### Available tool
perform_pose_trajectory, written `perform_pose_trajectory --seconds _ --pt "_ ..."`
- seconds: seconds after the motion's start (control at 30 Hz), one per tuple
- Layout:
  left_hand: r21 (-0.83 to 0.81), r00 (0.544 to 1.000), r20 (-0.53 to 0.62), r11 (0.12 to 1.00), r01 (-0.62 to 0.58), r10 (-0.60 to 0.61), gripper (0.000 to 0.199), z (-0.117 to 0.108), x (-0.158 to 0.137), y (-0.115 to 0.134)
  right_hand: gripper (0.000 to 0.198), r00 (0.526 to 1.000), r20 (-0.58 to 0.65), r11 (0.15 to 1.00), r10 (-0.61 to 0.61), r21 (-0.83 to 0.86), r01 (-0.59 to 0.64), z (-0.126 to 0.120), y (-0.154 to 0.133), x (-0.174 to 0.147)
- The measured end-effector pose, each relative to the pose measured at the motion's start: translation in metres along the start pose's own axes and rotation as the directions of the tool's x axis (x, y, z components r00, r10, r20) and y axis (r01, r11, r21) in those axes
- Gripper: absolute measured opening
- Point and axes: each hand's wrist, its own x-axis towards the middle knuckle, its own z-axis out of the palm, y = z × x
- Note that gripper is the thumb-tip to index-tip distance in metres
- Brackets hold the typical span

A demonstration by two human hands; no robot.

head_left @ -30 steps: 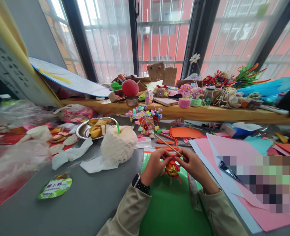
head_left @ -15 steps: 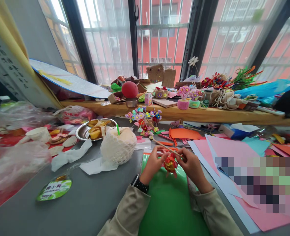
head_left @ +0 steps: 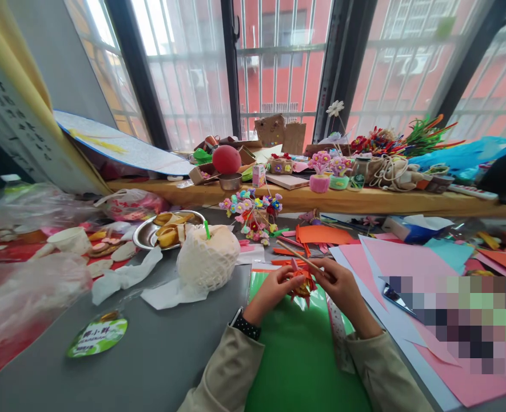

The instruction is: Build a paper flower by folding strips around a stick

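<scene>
A paper flower [head_left: 305, 288] with orange-red petals and a yellowish middle is pinched in my left hand [head_left: 276, 290], above a glossy green sheet [head_left: 299, 349]. My right hand [head_left: 337, 286] is closed on a thin wooden stick [head_left: 295, 252], which slants up and left across the flower's far side. Whether the stick touches the petals I cannot tell. Under my right forearm lies a clear strip with small marks [head_left: 339, 332], partly covered by the sleeve.
Left of my hands stand a coconut in white netting with a green straw [head_left: 208, 256] and a metal bowl of banana peels [head_left: 139, 233]. Pink paper sheets [head_left: 407, 269] spread at right. Behind are orange paper scraps [head_left: 325, 234] and a bunch of small flowers [head_left: 253, 209].
My left fingers have shifted over the flower, which is turned and now shows less of its yellowish middle. The stick has moved slightly right with my right hand.
</scene>
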Motion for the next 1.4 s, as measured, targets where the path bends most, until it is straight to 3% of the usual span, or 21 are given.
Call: perform_pose_trajectory --seconds 0.13,0.47,0.8,1.03,1.17,1.4 --pt "0.104 0.998 -0.055 0.994 -0.014 0.019 0.04 0.0 0.002 -0.002 0.023 0.999 0.036 0.998 -0.029 -0.058 0.031 -0.001 0.001 0.001" --pt "0.104 0.999 0.008 0.994 0.031 -0.032 0.04 0.002 -0.001 0.002 0.019 0.992 0.127 0.997 -0.02 -0.074 0.03 0.002 0.007 0.003" --pt "0.074 0.999 -0.001 0.997 0.034 -0.034 0.039 0.002 -0.003 0.007 0.014 0.998 0.056 0.992 -0.01 -0.124 0.016 0.009 0.0 -0.001" --pt "0.15 1.0 0.025 0.989 0.0 -0.004 0.036 0.0 0.0 0.001 0.022 0.986 0.165 0.997 -0.031 -0.064 0.042 0.004 0.004 0.002" --pt "0.254 0.999 0.004 0.966 -0.037 0.037 0.035 0.0 0.0 -0.001 0.021 0.989 0.148 0.991 -0.031 -0.122 0.05 0.008 0.007 0.002" --pt "0.314 0.998 -0.064 0.949 0.025 -0.005 0.043 -0.001 0.001 -0.002 0.017 0.996 0.027 0.964 -0.086 -0.251 0.09 0.02 0.01 -0.002"
